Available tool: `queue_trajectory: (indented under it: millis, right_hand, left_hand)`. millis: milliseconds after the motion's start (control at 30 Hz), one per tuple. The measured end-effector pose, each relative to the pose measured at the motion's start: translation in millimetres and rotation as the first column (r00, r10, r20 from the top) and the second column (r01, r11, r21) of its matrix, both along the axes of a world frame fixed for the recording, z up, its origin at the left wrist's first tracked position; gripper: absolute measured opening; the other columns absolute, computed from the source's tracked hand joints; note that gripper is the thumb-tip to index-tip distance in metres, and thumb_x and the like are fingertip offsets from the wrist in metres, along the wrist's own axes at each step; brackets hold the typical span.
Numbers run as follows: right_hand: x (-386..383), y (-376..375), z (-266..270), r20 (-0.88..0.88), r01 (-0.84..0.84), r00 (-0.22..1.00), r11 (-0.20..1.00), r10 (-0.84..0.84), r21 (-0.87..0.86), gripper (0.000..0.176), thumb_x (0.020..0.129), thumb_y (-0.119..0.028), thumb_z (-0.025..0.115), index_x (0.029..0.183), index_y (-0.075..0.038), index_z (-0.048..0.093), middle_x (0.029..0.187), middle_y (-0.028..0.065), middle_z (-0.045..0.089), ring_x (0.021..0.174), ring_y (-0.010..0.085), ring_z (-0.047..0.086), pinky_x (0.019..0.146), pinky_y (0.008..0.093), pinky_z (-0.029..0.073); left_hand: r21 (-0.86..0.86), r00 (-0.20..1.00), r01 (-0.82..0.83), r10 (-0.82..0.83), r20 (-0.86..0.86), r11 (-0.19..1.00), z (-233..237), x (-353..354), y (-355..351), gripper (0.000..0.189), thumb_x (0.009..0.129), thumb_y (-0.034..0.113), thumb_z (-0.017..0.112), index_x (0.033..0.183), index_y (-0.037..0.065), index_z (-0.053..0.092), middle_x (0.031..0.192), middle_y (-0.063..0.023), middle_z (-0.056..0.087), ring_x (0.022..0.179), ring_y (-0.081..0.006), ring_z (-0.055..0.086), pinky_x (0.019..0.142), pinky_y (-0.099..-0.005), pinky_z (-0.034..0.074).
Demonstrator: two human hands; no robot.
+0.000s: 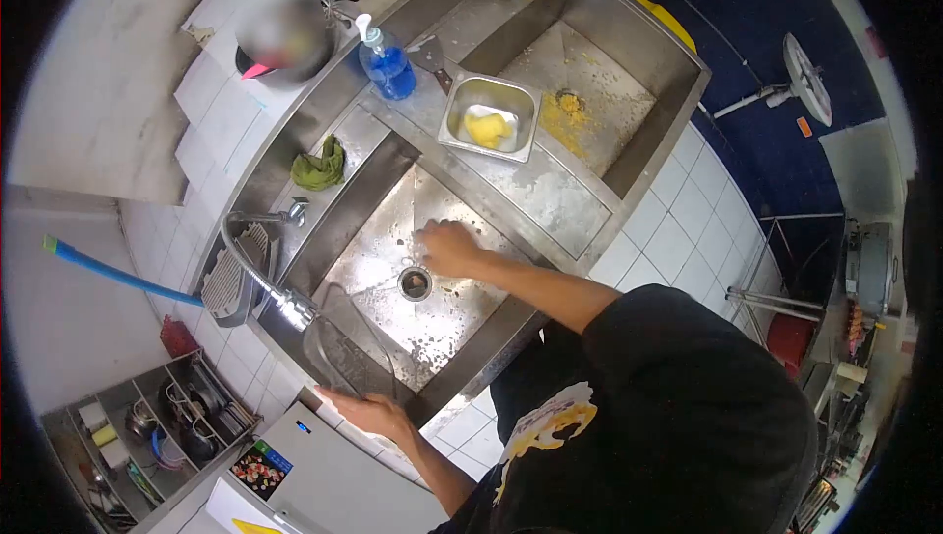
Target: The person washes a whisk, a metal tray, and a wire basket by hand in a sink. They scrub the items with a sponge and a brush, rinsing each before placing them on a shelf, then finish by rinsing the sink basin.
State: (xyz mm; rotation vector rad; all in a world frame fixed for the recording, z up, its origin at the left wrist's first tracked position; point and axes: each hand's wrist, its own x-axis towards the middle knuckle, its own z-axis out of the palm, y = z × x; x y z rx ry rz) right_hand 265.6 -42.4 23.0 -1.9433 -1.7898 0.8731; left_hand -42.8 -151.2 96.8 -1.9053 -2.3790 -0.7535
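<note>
My left hand (371, 414) supports a clear, see-through container (346, 362) at the near left of the sink. The container is tilted under the spout of the flexible faucet (295, 310), and its outline is faint. Down in the steel sink basin (388, 239), my right hand (450, 248) reaches to the wet floor just past the drain (415, 283). Its fingers are curled, and anything within them is hidden. Dark bits and drops dot the basin floor around the drain.
A steel pan (489, 119) with a yellow sponge (487, 129) stands on the divider beside a blue soap bottle (389, 70). A green cloth (319, 165) lies on the back ledge. Yellow food scraps (567, 121) litter the second sink (599, 62).
</note>
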Motion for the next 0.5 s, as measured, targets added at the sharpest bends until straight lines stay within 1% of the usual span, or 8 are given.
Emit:
queue_trajectory:
  millis: [100, 133, 233, 300, 333, 400, 467, 500]
  right_hand:
    - [77, -26, 54, -0.348, 0.366, 0.896, 0.903, -0.276, 0.226, 0.014, 0.082, -0.009, 0.077, 0.092, -0.007, 0.067, 0.1, 0.0142, 0.067, 0.096, 0.0335, 0.067, 0.077, 0.0411, 0.053]
    - [102, -26, 57, -0.211, 0.406, 0.904, 0.591, -0.372, 0.696, 0.018, 0.082, -0.007, 0.077, 0.092, -0.006, 0.062, 0.095, 0.0128, 0.064, 0.089, 0.0319, 0.065, 0.075, 0.0405, 0.052]
    - [178, -16, 55, -0.378, 0.868, 0.436, 0.27, -0.817, 0.417, 0.037, 0.085, -0.026, 0.081, 0.098, -0.002, 0.057, 0.089, 0.0121, 0.062, 0.081, 0.0253, 0.061, 0.074, 0.0412, 0.051]
    - [225, -3, -6, -0.376, 0.889, 0.457, 0.424, -0.806, 0.171, 0.036, 0.086, -0.027, 0.08, 0.098, 0.0, 0.059, 0.088, 0.0132, 0.064, 0.081, 0.0263, 0.064, 0.075, 0.0412, 0.052]
    - [240, 5, -20, -0.375, 0.836, 0.478, 0.543, -0.794, -0.085, 0.035, 0.087, -0.027, 0.078, 0.099, 0.002, 0.061, 0.086, 0.0142, 0.067, 0.08, 0.0272, 0.067, 0.076, 0.0412, 0.053]
    - [248, 17, 1, -0.353, 0.805, 0.524, 0.586, -0.775, -0.091, 0.034, 0.089, -0.026, 0.075, 0.1, 0.004, 0.063, 0.085, 0.0153, 0.069, 0.081, 0.0271, 0.069, 0.074, 0.0412, 0.055]
    - [263, 28, 5, -0.331, 0.773, 0.569, 0.626, -0.753, -0.097, 0.034, 0.091, -0.026, 0.073, 0.101, 0.006, 0.065, 0.084, 0.0164, 0.071, 0.082, 0.0269, 0.072, 0.071, 0.0411, 0.057]
    - [274, 40, 7, -0.445, 0.802, 0.451, 0.57, -0.774, -0.177, 0.034, 0.093, -0.025, 0.07, 0.102, 0.007, 0.066, 0.084, 0.0166, 0.072, 0.083, 0.0263, 0.073, 0.066, 0.0408, 0.059]
  left_hand:
    - [-0.031, 0.975, -0.025, 0.032, 0.219, 0.999, -35, -3, -6, 0.088, 0.079, -0.011, 0.047, 0.163, 0.006, 0.028, 0.148, -0.0322, 0.05, 0.13, -0.0468, 0.054, 0.109, -0.0511, 0.043]
    - [-0.051, 0.967, -0.033, 0.044, 0.25, 0.998, -35, 2, -8, 0.087, 0.08, -0.01, 0.048, 0.163, 0.006, 0.028, 0.149, -0.0331, 0.049, 0.129, -0.0468, 0.055, 0.109, -0.0504, 0.043]
    - [-0.05, 0.8, -0.057, 0.076, 0.596, 0.997, -88, -12, -19, 0.073, 0.088, -0.005, 0.044, 0.159, -0.002, 0.03, 0.151, -0.0304, 0.047, 0.132, -0.043, 0.053, 0.111, -0.0465, 0.042]
    - [-0.165, 0.38, -0.121, 0.199, 0.903, 0.979, -92, 3, -18, 0.059, 0.096, 0.001, 0.041, 0.154, -0.007, 0.035, 0.145, -0.0226, 0.051, 0.128, -0.0349, 0.055, 0.11, -0.0444, 0.043]
    - [-0.154, 0.383, -0.127, 0.192, 0.904, 0.98, -82, 20, -14, 0.059, 0.096, 0.001, 0.041, 0.154, -0.007, 0.035, 0.145, -0.0226, 0.051, 0.128, -0.0349, 0.055, 0.11, -0.0444, 0.043]
    - [-0.215, 0.298, -0.122, 0.243, 0.923, 0.969, -67, 46, -14, 0.055, 0.097, 0.002, 0.04, 0.151, -0.008, 0.037, 0.14, -0.0222, 0.053, 0.125, -0.0336, 0.056, 0.11, -0.0438, 0.043]
    - [-0.194, 0.362, -0.161, 0.241, 0.9, 0.968, -59, 69, -17, 0.055, 0.097, 0.002, 0.039, 0.152, -0.008, 0.037, 0.143, -0.0235, 0.05, 0.128, -0.0346, 0.054, 0.11, -0.0437, 0.043]
    - [-0.142, 0.543, -0.172, 0.214, 0.812, 0.975, -56, 80, -19, 0.057, 0.097, 0.005, 0.04, 0.153, -0.008, 0.035, 0.145, -0.0252, 0.049, 0.13, -0.0365, 0.053, 0.111, -0.0448, 0.041]
